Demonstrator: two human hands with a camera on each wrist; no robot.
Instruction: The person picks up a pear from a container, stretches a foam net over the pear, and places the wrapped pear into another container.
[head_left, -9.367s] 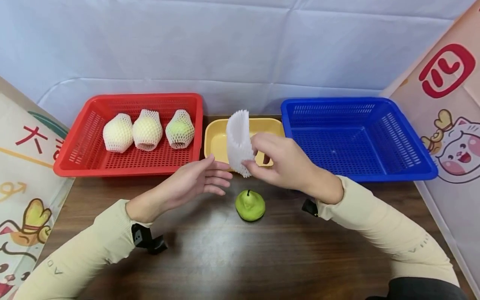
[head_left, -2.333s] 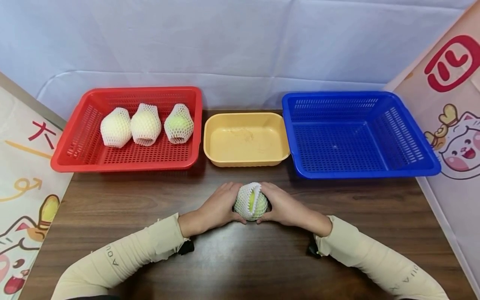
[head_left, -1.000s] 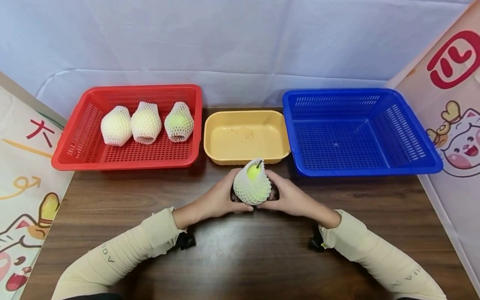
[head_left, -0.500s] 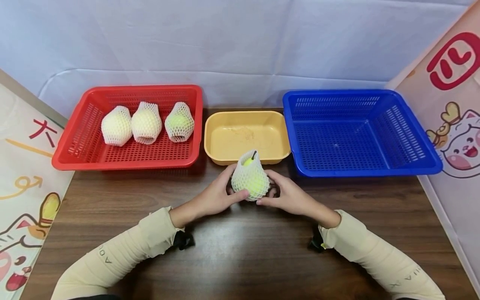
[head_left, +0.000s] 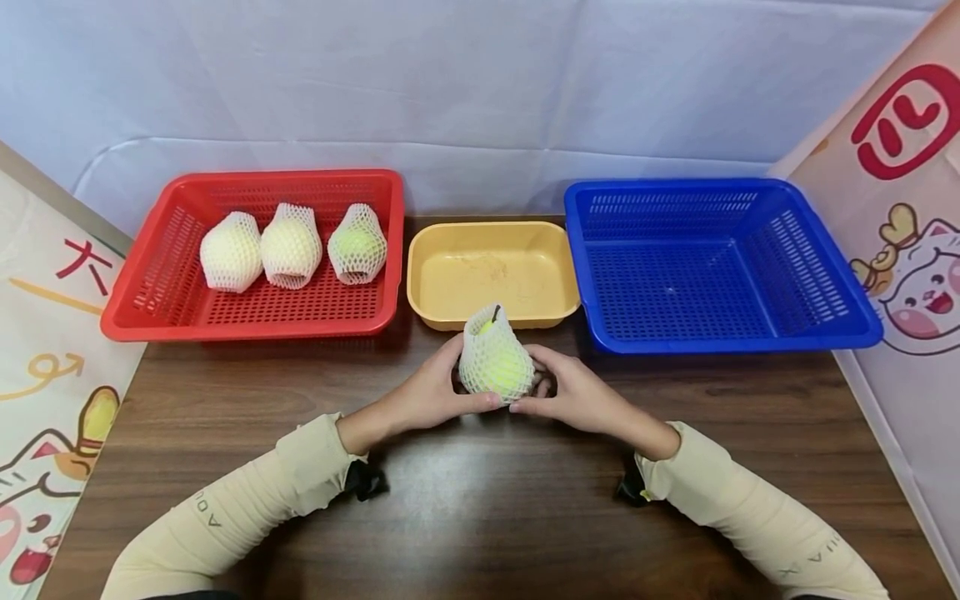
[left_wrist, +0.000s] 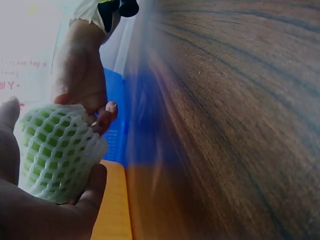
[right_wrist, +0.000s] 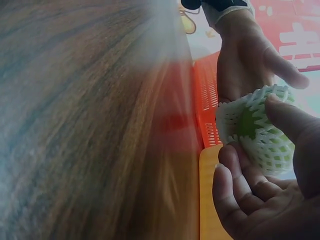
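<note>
A green pear [head_left: 498, 367] in a white foam net sleeve is held up between my two hands, over the front side of the yellow tray. Its dark stem [head_left: 496, 313] pokes out of the sleeve's open top, which leans away from me. My left hand [head_left: 429, 393] grips the pear's left side, thumb across the lower front. From the right, my right hand [head_left: 576, 392] holds it low down, its thumb near the base and its other fingers curled behind. In the right wrist view the net [right_wrist: 267, 132] lies between the thumb and curled fingers.
The red basket [head_left: 251, 332] at back left holds three net-wrapped fruits [head_left: 291, 250]. A shallow yellow tray [head_left: 491, 321] stands in the middle, with a blue basket [head_left: 735, 343] on its right. Behind them hangs a pale cloth [head_left: 480, 100]; printed panels flank the wooden table [head_left: 495, 517].
Earlier the pear stood bare on the table while my right hand held the empty net sleeve. Then both hands had the wrapped pear, which has since risen, turned stem up and shifted slightly left.
</note>
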